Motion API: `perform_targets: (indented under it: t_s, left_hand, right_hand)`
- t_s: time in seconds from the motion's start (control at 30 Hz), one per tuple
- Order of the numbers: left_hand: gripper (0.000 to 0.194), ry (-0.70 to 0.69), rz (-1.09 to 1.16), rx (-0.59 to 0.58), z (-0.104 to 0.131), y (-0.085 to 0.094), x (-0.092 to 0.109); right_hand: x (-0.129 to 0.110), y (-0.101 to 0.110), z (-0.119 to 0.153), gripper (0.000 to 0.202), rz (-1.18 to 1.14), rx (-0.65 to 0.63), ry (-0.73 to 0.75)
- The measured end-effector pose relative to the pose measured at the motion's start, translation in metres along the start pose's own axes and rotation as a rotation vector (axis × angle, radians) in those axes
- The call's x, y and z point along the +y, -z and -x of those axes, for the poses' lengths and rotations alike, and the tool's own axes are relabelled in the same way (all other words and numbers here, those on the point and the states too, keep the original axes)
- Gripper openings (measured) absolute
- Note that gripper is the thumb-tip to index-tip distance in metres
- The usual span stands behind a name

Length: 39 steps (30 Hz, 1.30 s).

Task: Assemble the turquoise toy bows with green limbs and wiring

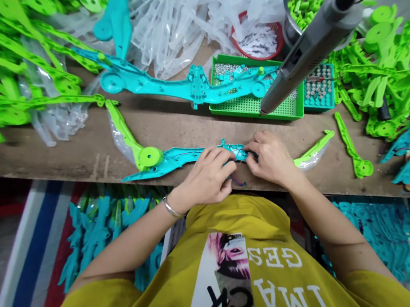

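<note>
A long, narrow turquoise plastic shell (183, 158) lies along the front edge of the brown wooden bench (59, 156), its pointed left end reaching that edge. A lime-green plastic arm with a round disc (150, 157) sits at its left part, angled away from the person.

The left hand (211, 172) bends over the shell's middle, fingers curled; its grip is partly hidden, so I cannot tell whether it pinches anything. The right hand (270, 158) is just beside it, thumb and forefinger drawn near each other at the shell; whether they pinch a wire is too small to tell. Thin dark wires (239, 183) hang below the left fingers.

Beyond the hands, a bare strip of wood separates the shell from a green perforated plastic tray (286, 113). A grey pen-shaped tool (300, 44) slants over the tray. More bare wood lies leftward; rightward, room narrows around a curved lime-green strip (314, 149) and a slim lime-green arm (350, 148).
</note>
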State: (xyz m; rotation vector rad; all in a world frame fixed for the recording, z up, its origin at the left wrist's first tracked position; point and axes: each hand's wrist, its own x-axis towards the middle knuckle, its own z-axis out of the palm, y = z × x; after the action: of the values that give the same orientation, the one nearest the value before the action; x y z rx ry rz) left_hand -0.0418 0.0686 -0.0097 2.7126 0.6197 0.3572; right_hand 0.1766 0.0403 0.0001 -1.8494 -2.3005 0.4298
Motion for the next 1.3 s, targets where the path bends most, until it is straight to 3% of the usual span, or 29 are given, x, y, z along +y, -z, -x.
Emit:
perform_targets:
  t_s: [0.17,0.27,0.4,0.5,0.8,1.0,1.3]
  left_hand:
    - [0.008,0.004,-0.039,0.001,-0.007,0.003,0.004]
    - [0.008,0.03,0.088,0.006,-0.012,0.005,-0.004]
    - [0.009,0.18,0.349,0.129,-0.016,0.002,-0.019]
    - [0.008,0.297,0.426,0.207,-0.018,-0.002,-0.023]
    - [0.018,0.305,0.294,0.256,-0.015,-0.006,-0.012]
    - [0.062,0.349,0.303,0.172,-0.002,0.004,-0.009]
    - [0.046,0.316,0.262,0.18,-0.006,-0.006,-0.012]
  right_hand:
    - [-0.001,-0.002,0.003,0.025,0.026,-0.003,0.022]
    - [0.002,-0.004,0.004,0.026,-0.013,0.0,0.022]
    - [0.009,-0.004,0.003,0.027,-0.093,0.004,0.017]
    - [0.013,0.0,0.005,0.024,-0.168,0.008,0.003]
    - [0.004,0.002,0.002,0.023,-0.608,0.087,-0.116]
    - [0.001,-0.002,-0.003,0.016,-0.767,0.117,-0.193]
    - [-0.001,-0.002,-0.001,0.013,-0.841,0.153,-0.232]
